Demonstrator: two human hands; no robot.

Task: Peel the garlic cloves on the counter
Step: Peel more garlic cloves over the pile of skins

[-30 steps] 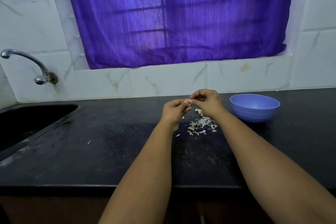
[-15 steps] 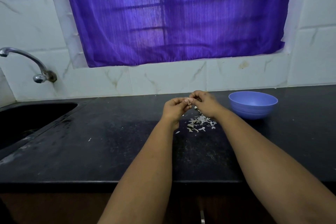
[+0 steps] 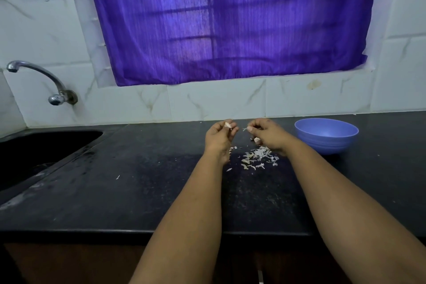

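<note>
Hands have drawn apart; half second ago fingertips were joined. My left hand [image 3: 220, 134] pinches garlic clove [image 3: 228, 125] at curled fingertips. My right hand [image 3: 265, 131] pinches torn skin strip [image 3: 245, 129], held just beside clove, not touching. I judge a strip came off; clove only partly peeled. Peel scraps [image 3: 258, 157] on counter [image 3: 138, 180] below fingers; blue bowl [image 3: 326, 135] beyond right hand.

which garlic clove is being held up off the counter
The garlic clove pinched in the left hand; the other clove lies on the counter under the right hand.
</note>
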